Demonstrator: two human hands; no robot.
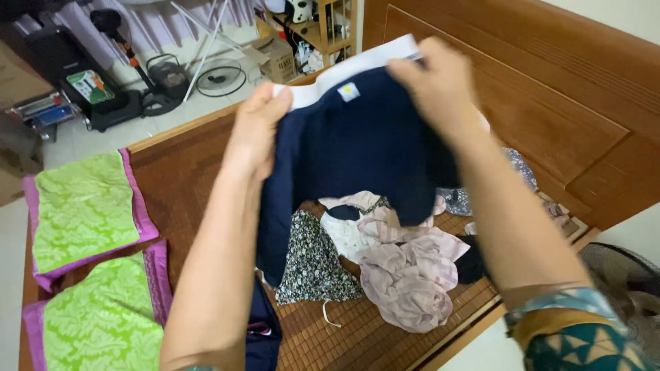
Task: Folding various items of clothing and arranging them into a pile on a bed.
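Both hands hold one garment up above the bed. The left hand (256, 127) is closed on the white waistband at one end of the dark navy cloth garment (357, 148), fingers curled over the band's edge. The right hand (440, 86) pinches the same white band at its other end, fingers folded down over the top; the motion blur there hides exactly how the fingertips sit. The garment hangs slack from the band between the two hands, a small pale label showing just under the band, and its lower edge droops toward the clothes below without clearly touching them.

Under it, on the brown woven bamboo mat (344, 336) that covers the wooden bed, lies a loose heap of clothes: a dark floral-print cloth piece (313, 261), a crumpled pale pink fabric garment (409, 278) just beside it, and a white piece between them. Another dark blue garment lies by the left forearm at the bed's near edge.

Two green patterned pillows with purple borders (86, 209) lie side by side on the mat, well apart from the heap. A small brown cardboard box (278, 58) stands on the tiled floor beyond the bed; its contents cannot be seen.
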